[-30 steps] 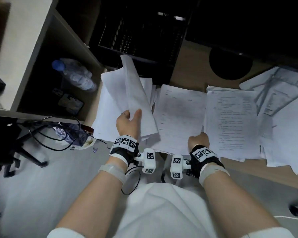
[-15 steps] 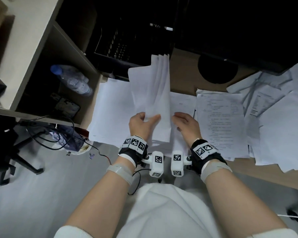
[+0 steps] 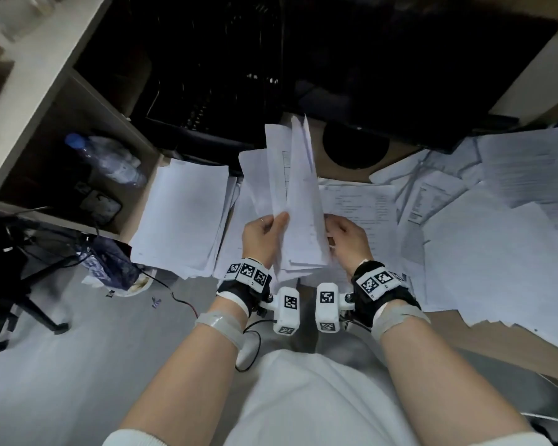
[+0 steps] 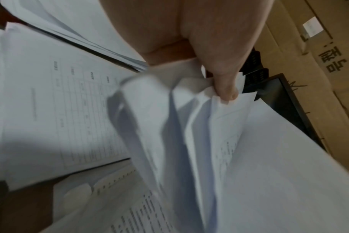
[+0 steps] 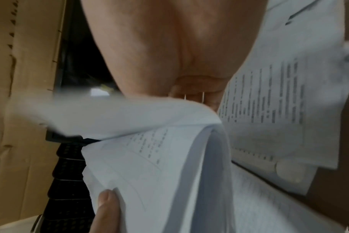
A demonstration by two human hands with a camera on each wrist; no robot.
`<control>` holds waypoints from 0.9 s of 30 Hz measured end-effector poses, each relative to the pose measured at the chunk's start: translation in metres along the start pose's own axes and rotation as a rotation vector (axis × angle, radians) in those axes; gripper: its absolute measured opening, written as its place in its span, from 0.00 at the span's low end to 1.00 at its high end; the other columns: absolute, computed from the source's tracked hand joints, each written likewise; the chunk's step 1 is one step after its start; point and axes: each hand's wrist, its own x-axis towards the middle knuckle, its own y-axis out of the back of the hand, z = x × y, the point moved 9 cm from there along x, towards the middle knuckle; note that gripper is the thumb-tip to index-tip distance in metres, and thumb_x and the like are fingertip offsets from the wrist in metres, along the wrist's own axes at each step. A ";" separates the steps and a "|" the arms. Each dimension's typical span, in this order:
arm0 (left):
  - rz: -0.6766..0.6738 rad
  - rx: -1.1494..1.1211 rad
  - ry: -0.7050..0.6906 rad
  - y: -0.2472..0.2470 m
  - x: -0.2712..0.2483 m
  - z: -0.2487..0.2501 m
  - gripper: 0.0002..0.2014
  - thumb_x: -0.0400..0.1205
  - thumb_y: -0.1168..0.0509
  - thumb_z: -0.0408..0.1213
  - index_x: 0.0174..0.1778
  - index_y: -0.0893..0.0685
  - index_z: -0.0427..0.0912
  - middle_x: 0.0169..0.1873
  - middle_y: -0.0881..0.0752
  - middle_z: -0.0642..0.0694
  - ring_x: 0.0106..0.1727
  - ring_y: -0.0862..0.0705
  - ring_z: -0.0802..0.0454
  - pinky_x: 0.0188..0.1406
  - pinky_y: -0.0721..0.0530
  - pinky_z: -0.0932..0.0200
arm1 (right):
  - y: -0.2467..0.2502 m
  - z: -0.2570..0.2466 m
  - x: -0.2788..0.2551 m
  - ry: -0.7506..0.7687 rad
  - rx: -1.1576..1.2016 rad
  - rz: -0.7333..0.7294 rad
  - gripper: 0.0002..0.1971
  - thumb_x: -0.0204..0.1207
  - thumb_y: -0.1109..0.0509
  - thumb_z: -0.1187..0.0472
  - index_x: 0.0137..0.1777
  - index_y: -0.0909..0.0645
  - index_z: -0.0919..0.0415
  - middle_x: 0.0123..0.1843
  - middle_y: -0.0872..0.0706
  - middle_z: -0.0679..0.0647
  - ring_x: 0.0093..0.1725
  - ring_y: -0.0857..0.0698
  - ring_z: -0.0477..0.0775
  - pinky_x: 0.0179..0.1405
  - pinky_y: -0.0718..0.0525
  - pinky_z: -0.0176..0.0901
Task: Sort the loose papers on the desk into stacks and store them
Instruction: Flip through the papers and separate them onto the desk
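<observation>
both hands grip one sheaf of papers [image 3: 298, 201], thin white sheets standing nearly upright over the middle of the surface [image 3: 345, 175], their top edges fanned apart toward 12 o'clock. the left hand [image 3: 261, 235] pinches the sheaf's left edge, thumb pressed flat on the front sheet; in the left wrist view the thumb tip creases the soft paper into folds. the right hand [image 3: 347, 239] curls its fingers round the right edge; the right wrist view shows a bent-over sheet with blurred printed lines.

at 9 o'clock of the sheaf a squared stack of blank-faced sheets [image 3: 182, 217] lies flat, its lower edge hanging past the surface's rim. at 3 o'clock lies a printed page [image 3: 368, 207], and beyond it a loose spread of overlapping papers [image 3: 496, 226], rumpled and skewed. at 12 o'clock a round black monitor base [image 3: 355, 149] sits on the tan wood. a clear plastic water bottle [image 3: 110, 160] with a blue cap lies on a shelf at 10 o'clock.
</observation>
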 end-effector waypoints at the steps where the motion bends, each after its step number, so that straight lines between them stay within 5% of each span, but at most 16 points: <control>1: 0.010 -0.007 -0.004 -0.008 -0.005 0.000 0.23 0.83 0.29 0.49 0.29 0.21 0.36 0.25 0.28 0.43 0.29 0.32 0.51 0.31 0.32 0.58 | 0.012 -0.002 -0.001 -0.002 0.012 -0.001 0.12 0.86 0.37 0.53 0.54 0.14 0.58 0.59 0.10 0.58 0.53 0.13 0.53 0.61 0.14 0.54; 5: 0.042 0.047 -0.015 -0.031 -0.017 -0.006 0.22 0.80 0.28 0.52 0.37 0.14 0.33 0.30 0.17 0.47 0.32 0.20 0.50 0.37 0.20 0.54 | 0.047 -0.001 -0.003 -0.104 0.093 -0.067 0.27 0.78 0.35 0.33 0.67 0.18 0.51 0.64 0.16 0.43 0.64 0.18 0.47 0.71 0.25 0.47; 7: 0.032 0.065 -0.012 -0.041 -0.021 -0.008 0.10 0.81 0.27 0.43 0.47 0.09 0.39 0.40 0.08 0.50 0.43 0.09 0.50 0.52 0.11 0.51 | 0.059 -0.002 -0.003 -0.062 0.024 -0.088 0.16 0.78 0.30 0.38 0.56 0.17 0.48 0.54 0.14 0.40 0.56 0.17 0.44 0.64 0.23 0.42; 9: 0.044 0.083 -0.014 -0.048 -0.026 -0.008 0.07 0.81 0.27 0.39 0.49 0.09 0.40 0.42 0.07 0.49 0.47 0.09 0.50 0.56 0.11 0.53 | 0.077 0.000 0.000 0.022 -0.095 -0.002 0.13 0.80 0.29 0.48 0.51 0.13 0.59 0.52 0.10 0.48 0.54 0.13 0.52 0.62 0.16 0.49; 13: 0.157 0.085 0.025 -0.044 -0.033 -0.012 0.12 0.80 0.30 0.38 0.29 0.19 0.46 0.24 0.19 0.55 0.29 0.22 0.57 0.36 0.21 0.63 | 0.106 0.032 0.009 -0.044 -0.263 0.175 0.18 0.79 0.32 0.53 0.60 0.15 0.66 0.61 0.11 0.59 0.61 0.15 0.64 0.66 0.19 0.55; 16: 0.274 0.078 0.065 -0.031 -0.037 -0.020 0.18 0.79 0.31 0.37 0.24 0.26 0.46 0.20 0.25 0.56 0.26 0.28 0.56 0.29 0.27 0.64 | 0.123 0.058 0.010 -0.139 -0.284 0.240 0.16 0.80 0.33 0.55 0.60 0.15 0.66 0.63 0.12 0.62 0.62 0.16 0.66 0.64 0.21 0.52; 19: 0.274 0.084 0.097 -0.025 -0.035 -0.031 0.11 0.76 0.29 0.43 0.33 0.15 0.39 0.28 0.15 0.50 0.34 0.20 0.51 0.43 0.17 0.56 | 0.118 0.067 0.009 -0.133 -0.242 0.186 0.20 0.81 0.33 0.55 0.68 0.18 0.66 0.69 0.16 0.59 0.68 0.18 0.63 0.71 0.23 0.52; 22: 0.272 0.064 0.107 -0.017 -0.034 -0.044 0.24 0.70 0.29 0.55 0.51 0.11 0.37 0.46 0.08 0.43 0.47 0.12 0.48 0.61 0.12 0.44 | 0.096 0.060 0.011 -0.076 -0.225 0.101 0.16 0.82 0.34 0.59 0.65 0.17 0.67 0.65 0.14 0.58 0.64 0.17 0.61 0.67 0.22 0.48; 27: 0.396 0.121 0.035 0.043 -0.037 -0.025 0.19 0.75 0.31 0.50 0.51 0.11 0.37 0.47 0.08 0.41 0.54 0.10 0.41 0.61 0.13 0.41 | 0.043 0.044 0.016 -0.088 -0.271 0.020 0.11 0.78 0.34 0.61 0.55 0.15 0.66 0.55 0.15 0.57 0.57 0.17 0.60 0.60 0.22 0.48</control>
